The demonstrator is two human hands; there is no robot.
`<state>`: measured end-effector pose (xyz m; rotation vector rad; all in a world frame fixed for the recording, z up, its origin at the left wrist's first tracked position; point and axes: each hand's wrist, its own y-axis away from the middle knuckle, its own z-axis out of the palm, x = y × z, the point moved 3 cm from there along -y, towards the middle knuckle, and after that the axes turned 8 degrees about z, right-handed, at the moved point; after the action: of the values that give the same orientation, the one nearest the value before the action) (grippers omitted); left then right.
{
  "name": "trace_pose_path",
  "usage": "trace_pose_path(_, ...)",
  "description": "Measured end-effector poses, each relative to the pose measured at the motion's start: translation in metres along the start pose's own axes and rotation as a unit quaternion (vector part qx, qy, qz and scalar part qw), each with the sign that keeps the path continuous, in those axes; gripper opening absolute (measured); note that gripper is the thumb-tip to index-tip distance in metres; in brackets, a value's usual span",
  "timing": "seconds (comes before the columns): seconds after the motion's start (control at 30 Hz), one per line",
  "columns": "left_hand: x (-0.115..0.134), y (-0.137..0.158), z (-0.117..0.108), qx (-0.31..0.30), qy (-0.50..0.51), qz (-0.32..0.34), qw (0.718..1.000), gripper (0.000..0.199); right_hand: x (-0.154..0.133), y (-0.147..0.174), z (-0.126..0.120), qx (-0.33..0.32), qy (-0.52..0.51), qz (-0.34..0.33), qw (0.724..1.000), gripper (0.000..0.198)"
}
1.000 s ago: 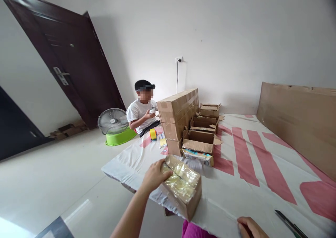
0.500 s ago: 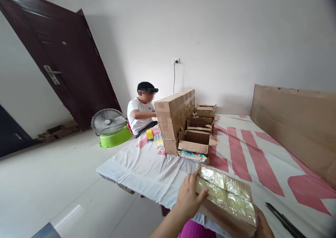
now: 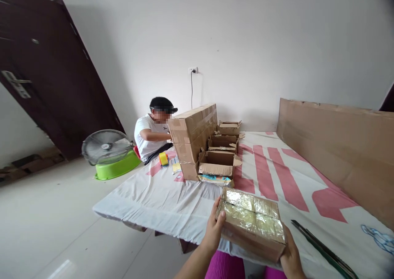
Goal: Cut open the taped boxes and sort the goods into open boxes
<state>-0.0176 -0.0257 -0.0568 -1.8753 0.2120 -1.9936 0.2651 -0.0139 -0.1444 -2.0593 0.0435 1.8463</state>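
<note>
A cardboard box (image 3: 250,240) with shiny clear tape along its top seam sits at the table's near edge, between both my hands. My left hand (image 3: 212,229) grips its left end, the thumb resting near the top edge. Around the right end curls my right hand (image 3: 291,252), its fingers partly hidden behind the cardboard. To the right of the box lies a utility knife (image 3: 323,248) with a dark green handle, touched by neither hand.
Stacked taped boxes (image 3: 192,141) stand mid-table, with several open boxes (image 3: 217,160) beside them. A large cardboard sheet (image 3: 332,143) rises at the right. Behind the stack sits a person (image 3: 150,135), near a yellow tape dispenser (image 3: 163,159). A fan (image 3: 106,146) stands on the floor.
The view has swung right, so the surroundings shift left. Both hands still hold the box, and more of my right hand shows around its end.
</note>
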Motion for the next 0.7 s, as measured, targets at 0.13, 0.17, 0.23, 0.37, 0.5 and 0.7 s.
trace_pose_path(0.13, -0.011, 0.002, 0.003, 0.006, -0.002, 0.028, 1.0, 0.068, 0.001, -0.002, -0.001, 0.019, -0.011, -0.004, 1.0, 0.052)
trace_pose_path(0.17, -0.015, 0.003, 0.003, 0.017, -0.009, 0.045, 0.999, 0.07, 0.002, -0.003, -0.001, 0.024, -0.009, -0.001, 1.0, 0.053)
trace_pose_path(0.23, -0.025, 0.006, 0.003, 0.034, -0.025, 0.073, 0.996, 0.079, 0.004, -0.005, -0.002, 0.035, -0.004, 0.004, 0.999, 0.055)
trace_pose_path(0.37, -0.042, 0.008, 0.004, 0.037, -0.041, 0.075, 0.996, 0.082, 0.006, -0.009, 0.0, 0.046, 0.004, 0.009, 0.999, 0.057)
trace_pose_path(0.5, -0.048, 0.007, 0.005, 0.043, -0.048, 0.077, 0.995, 0.082, 0.002, -0.01, 0.002, 0.04, 0.006, 0.005, 0.999, 0.058)
trace_pose_path(0.7, -0.051, 0.005, 0.007, 0.047, -0.058, 0.087, 0.993, 0.081, -0.007, -0.012, 0.002, 0.048, 0.007, -0.003, 0.999, 0.063)
